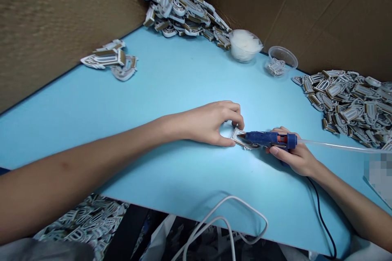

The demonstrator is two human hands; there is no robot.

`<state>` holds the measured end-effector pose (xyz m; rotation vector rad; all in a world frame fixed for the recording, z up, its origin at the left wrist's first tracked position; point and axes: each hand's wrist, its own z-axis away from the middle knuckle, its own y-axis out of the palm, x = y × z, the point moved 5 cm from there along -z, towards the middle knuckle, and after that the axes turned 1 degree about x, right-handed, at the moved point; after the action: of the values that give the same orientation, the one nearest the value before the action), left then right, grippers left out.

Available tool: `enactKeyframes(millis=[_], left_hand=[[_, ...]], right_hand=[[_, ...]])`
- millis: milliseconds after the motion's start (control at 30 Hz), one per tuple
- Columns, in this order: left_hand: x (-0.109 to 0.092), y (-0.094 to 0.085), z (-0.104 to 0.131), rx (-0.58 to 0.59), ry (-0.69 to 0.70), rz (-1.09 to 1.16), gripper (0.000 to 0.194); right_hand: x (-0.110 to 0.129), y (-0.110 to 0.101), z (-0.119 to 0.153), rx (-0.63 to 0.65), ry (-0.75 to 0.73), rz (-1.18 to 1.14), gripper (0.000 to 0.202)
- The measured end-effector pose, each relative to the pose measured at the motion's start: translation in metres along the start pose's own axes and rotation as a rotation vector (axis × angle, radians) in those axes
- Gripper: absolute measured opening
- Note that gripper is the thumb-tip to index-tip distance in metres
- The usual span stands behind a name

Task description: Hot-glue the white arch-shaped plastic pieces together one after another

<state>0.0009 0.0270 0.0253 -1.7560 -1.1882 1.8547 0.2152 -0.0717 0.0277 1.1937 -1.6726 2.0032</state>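
Observation:
My left hand (219, 124) rests on the blue tabletop, thumb and fingers closed on the end of a small white frame-shaped piece (239, 138). My right hand (290, 153) is wrapped round a blue hot glue gun (265, 139). The gun's nozzle points left and sits over the piece, close to my left fingertips; whether it touches cannot be made out. A clear glue stick (330, 145) sticks out of the gun's back end. The far end of the piece is partly covered by the gun.
Piles of white and brown pieces lie at the back (183, 8) and right (358, 102). A few assembled pieces (107, 59) lie at left. Two clear tubs (245, 47) (283, 59) stand near the cardboard wall (330, 12). A white cable (226, 200) loops over the front edge.

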Motion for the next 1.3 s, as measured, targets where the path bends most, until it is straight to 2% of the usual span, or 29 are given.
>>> enactKeyframes(millis=[833, 1200, 1300], left_hand=[[0.0045, 0.0002, -0.0005, -0.001, -0.002, 0.030, 0.026], [0.0043, 0.0001, -0.0007, 0.000, -0.008, 0.041, 0.026], [0.0050, 0.0001, -0.0008, -0.003, -0.006, 0.051, 0.025]], right_hand=[[0.0034, -0.0020, -0.0020, 0.002, 0.097, 0.028, 0.045], [0.0004, -0.0012, -0.0013, -0.002, 0.109, -0.004, 0.043], [-0.0040, 0.0019, 0.0015, -0.042, 0.130, -0.062, 0.045]])
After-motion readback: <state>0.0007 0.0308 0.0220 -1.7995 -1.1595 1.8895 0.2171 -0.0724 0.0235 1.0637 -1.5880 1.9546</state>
